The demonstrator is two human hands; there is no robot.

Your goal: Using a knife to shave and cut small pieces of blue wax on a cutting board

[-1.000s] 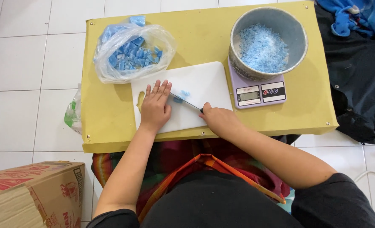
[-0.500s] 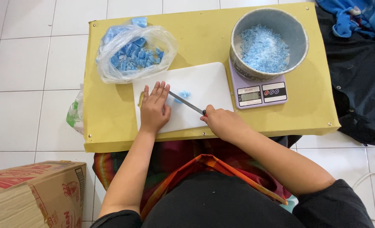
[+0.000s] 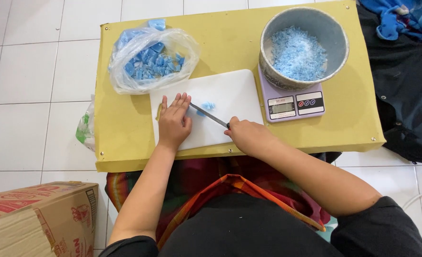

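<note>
My left hand (image 3: pixel 174 121) lies flat, fingers together, on the left part of a white cutting board (image 3: pixel 230 95). My right hand (image 3: pixel 247 136) grips the dark handle of a knife (image 3: pixel 208 114) whose blade points up-left toward my left fingertips. Small blue pieces (image 3: pixel 207 105) lie on the board just beyond the blade. A clear plastic bag of blue chunks (image 3: pixel 149 62) rests on the yellow table (image 3: pixel 220 43) behind the board. At the right, a grey metal bowl (image 3: pixel 334 33) with pale blue shavings stands on a lilac kitchen scale (image 3: pixel 294 105).
A cardboard box (image 3: pixel 35 219) stands on the white tiled floor at the lower left. A small green and clear bag (image 3: pixel 85 128) hangs off the table's left edge. Dark and blue cloth (image 3: pixel 401 57) is piled right of the table.
The view has shifted a little. My left hand stays flat on the board, and the knife's blade stays close to the blue pieces with only slight movement.
</note>
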